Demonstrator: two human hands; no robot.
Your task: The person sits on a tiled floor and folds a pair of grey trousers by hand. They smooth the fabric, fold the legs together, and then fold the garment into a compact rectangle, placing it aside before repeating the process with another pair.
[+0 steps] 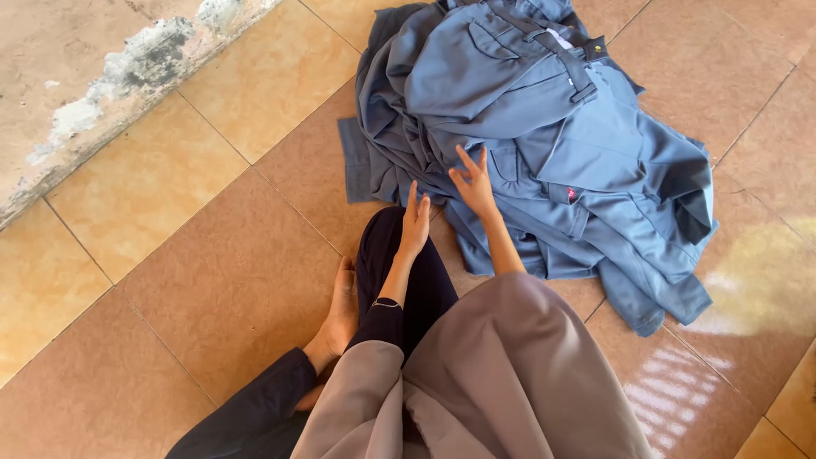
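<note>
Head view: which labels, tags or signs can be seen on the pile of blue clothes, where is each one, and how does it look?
White label: inside the trouser waistband, top of pile; small, pale strip.
Dark tag: waistband end; small black square, yellow mark.
Red emblem: garment right of right hand; tiny.
</note>
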